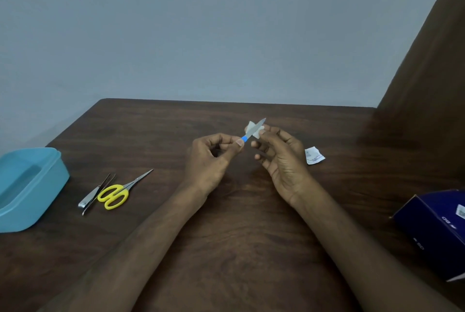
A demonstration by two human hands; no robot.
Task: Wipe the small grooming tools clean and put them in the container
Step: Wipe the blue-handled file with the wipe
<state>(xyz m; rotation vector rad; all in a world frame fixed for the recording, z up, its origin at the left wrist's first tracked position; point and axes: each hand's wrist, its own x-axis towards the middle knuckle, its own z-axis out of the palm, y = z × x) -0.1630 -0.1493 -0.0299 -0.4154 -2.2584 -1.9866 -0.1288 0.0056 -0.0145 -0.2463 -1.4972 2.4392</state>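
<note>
My left hand (210,158) pinches the blue handle of a small metal nail file (254,129), whose blade points up and to the right above the table. My right hand (281,158) holds a small white wipe (253,126) against the blade with thumb and fingertips. A light blue plastic container (30,188) stands open at the table's left edge. Between it and my left arm lie yellow-handled scissors (118,192), tweezers (99,192) and a nail clipper (86,198).
A torn white wipe sachet (314,156) lies on the brown wooden table (239,223) right of my right hand. A dark blue cardboard box (435,226) sits at the right edge. A brown panel (427,72) rises at the far right.
</note>
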